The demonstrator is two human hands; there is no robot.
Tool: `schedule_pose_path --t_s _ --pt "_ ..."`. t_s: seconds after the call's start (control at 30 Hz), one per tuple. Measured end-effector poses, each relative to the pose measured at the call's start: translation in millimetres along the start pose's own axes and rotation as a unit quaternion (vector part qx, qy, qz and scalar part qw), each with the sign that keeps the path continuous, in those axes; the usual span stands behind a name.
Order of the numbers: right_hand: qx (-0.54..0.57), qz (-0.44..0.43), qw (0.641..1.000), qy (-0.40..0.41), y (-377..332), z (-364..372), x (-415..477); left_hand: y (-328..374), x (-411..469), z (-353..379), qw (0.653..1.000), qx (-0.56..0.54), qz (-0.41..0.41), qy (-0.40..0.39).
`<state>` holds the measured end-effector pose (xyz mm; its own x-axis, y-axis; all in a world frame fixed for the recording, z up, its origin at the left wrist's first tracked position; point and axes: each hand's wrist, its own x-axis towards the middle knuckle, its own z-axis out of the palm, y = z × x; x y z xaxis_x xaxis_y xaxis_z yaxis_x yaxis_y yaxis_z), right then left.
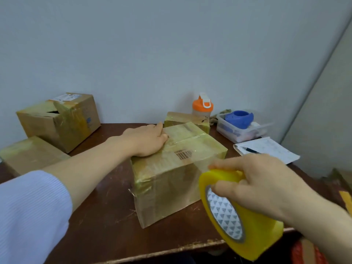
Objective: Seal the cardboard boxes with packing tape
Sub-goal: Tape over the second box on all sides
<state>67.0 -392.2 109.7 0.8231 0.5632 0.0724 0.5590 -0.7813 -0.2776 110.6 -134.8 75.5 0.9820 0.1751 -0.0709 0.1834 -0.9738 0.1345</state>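
A cardboard box [177, 174] with a barcode on its top stands in the middle of the dark wooden table [99, 221]. Its flaps are closed and glossy tape covers much of it. My left hand [147, 139] rests flat on the box's far left top, fingers over the centre seam. My right hand [262, 184] grips a big yellow roll of packing tape [236, 214] in front of the box's near right corner. A clear strip of tape runs from the roll up onto the box top.
Two taped boxes sit at the left, a larger one [61, 121] behind a lower one [30, 155]. A small box [182, 119], an orange-lidded bottle [202, 107], a plastic tub [242, 128] and a notepad with a pen [266, 149] stand at the back right.
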Motion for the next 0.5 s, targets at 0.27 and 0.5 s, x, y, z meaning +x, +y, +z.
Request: schedule_pose_path --t_s 0.27,0.5 --pt "0.019 -0.008 1.0 -0.016 12.5 39.5 5.2 9.8 4.6 -14.3 0.996 -0.063 -0.033 -0.048" --pt "0.039 -0.009 0.999 0.006 17.2 49.5 17.4 58.5 11.1 12.8 0.998 0.035 0.06 0.01"
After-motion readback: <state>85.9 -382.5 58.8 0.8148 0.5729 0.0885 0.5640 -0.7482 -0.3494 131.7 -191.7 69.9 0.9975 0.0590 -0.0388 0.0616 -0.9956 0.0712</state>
